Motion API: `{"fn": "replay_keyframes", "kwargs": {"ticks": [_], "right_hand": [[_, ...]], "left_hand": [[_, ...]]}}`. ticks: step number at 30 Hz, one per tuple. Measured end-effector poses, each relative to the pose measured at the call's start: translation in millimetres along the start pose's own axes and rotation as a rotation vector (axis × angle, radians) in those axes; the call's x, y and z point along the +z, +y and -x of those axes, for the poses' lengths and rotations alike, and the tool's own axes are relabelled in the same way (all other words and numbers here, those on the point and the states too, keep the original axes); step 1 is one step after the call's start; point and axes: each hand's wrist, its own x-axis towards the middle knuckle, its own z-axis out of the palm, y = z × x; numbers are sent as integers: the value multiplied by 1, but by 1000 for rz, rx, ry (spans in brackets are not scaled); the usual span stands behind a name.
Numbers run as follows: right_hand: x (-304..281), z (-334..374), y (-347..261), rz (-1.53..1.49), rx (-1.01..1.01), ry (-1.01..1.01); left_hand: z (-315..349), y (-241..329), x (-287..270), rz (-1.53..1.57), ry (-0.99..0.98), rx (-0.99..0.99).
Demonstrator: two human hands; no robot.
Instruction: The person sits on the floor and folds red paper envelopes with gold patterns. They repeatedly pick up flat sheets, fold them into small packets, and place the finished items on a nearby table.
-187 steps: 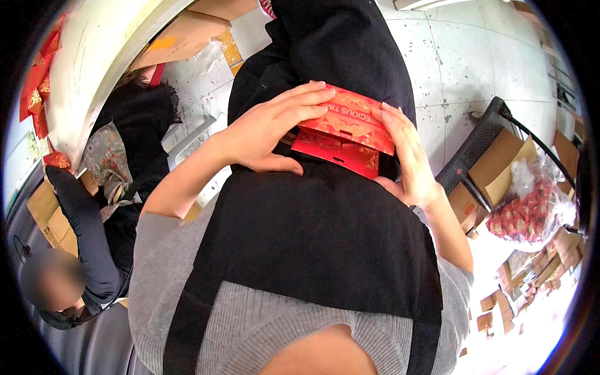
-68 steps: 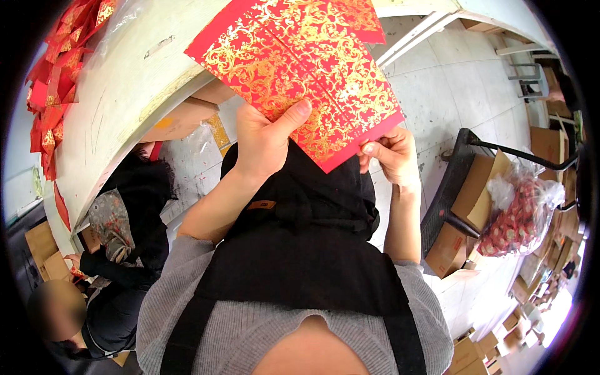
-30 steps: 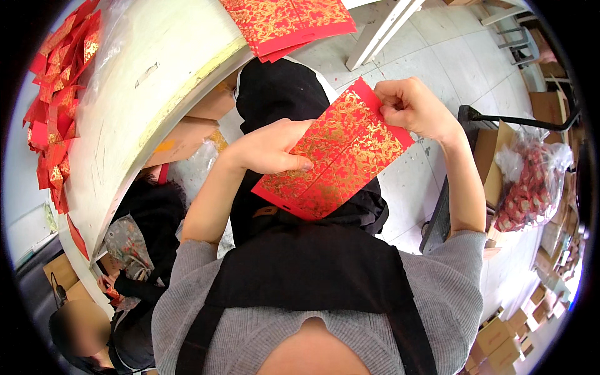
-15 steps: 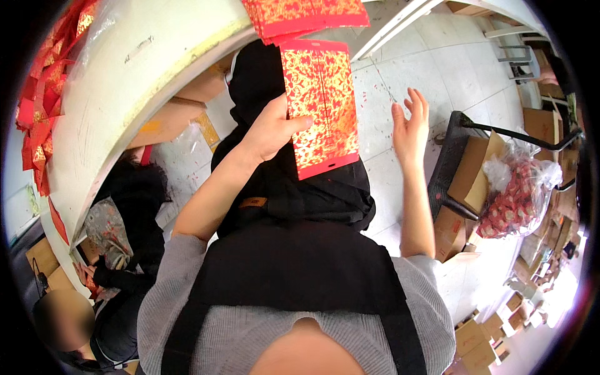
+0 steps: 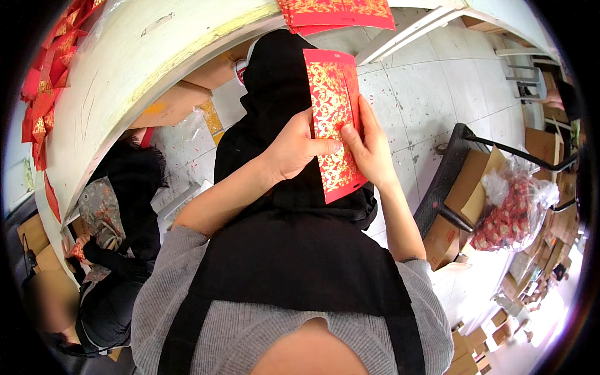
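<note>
A red card sheet with a gold scroll pattern (image 5: 329, 109) is held up over my lap, its right side bent along a lengthwise crease. My left hand (image 5: 292, 150) grips its left edge, thumb on the printed face and fingers hidden behind. On the opposite edge my right hand (image 5: 374, 150) is closed, thumb on the face and fingers along the folded side. Beyond the sheet, a stack of similar red and gold sheets (image 5: 340, 9) lies at the table's edge.
A pale, worn table (image 5: 175, 47) curves across the far left, with red and gold pieces (image 5: 47, 94) on it. At left sits another person (image 5: 119, 250). A black trolley (image 5: 437, 181) at right carries cartons and a clear bag of red items (image 5: 509, 212).
My right hand has come in from the right and taken hold of the sheet's right edge. The sheet's right side now bends at the crease, and it sits slightly nearer me.
</note>
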Motion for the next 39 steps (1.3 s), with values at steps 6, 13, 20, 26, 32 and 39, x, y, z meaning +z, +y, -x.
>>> {"fn": "replay_keyframes", "kwargs": {"ticks": [6, 13, 20, 26, 32, 39], "right_hand": [[0, -2, -11, 196, -38, 106], [-21, -12, -15, -17, 75, 13], [-26, -28, -29, -216, 149, -389], [-22, -29, -21, -337, 241, -254], [1, -22, -27, -57, 156, -81], [23, -6, -43, -28, 166, -51]], "left_hand": [[0, -16, -4, -340, 123, 166], [17, 18, -8, -1446, -86, 1357], [13, 76, 7, -1683, -924, 545], [-11, 41, -19, -2021, -684, 1161], [8, 47, -15, -1786, -725, 1119], [29, 73, 42, -2022, -977, 71]]}}
